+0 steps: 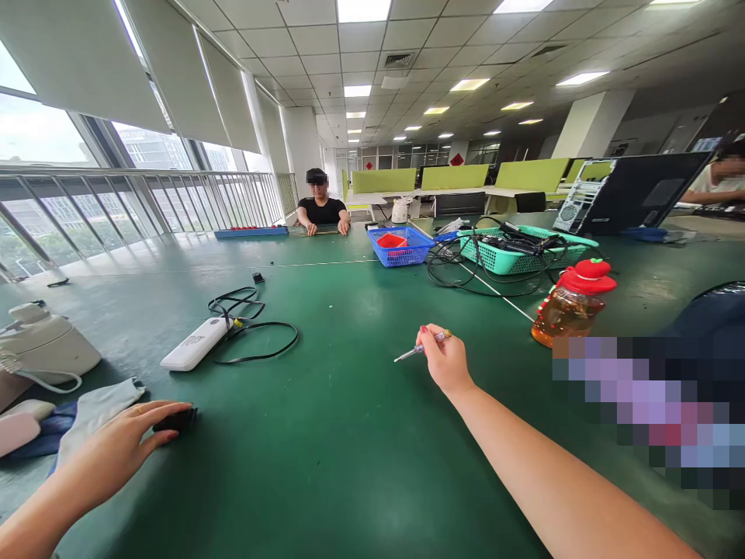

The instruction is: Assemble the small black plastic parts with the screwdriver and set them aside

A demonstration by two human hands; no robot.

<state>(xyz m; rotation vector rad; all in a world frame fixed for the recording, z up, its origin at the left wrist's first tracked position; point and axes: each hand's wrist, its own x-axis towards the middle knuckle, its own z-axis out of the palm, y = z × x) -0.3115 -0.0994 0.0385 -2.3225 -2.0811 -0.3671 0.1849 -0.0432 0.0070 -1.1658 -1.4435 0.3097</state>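
Note:
My right hand (pixel 447 359) is closed around a small screwdriver (pixel 414 352) with a clear handle. Its metal tip points left and slightly down, just above or on the green tabletop (pixel 326 450); I cannot tell which. At the lower left, my left hand (pixel 125 435) has thumb and fingers around a small black object (pixel 178 420), whose kind is partly hidden. Beyond that hand lies a white power bank (pixel 199 343), with a black cable (pixel 279 355) looped beside it.
On the left are a white bottle-like container (pixel 52 345) and a light cloth (pixel 96 407). A red-lidded bottle (pixel 567 307) stands right, before a green basket (pixel 512 260) of cables. A blue basket (pixel 401 256) sits farther back. Another person (pixel 321 210) sits across the table.

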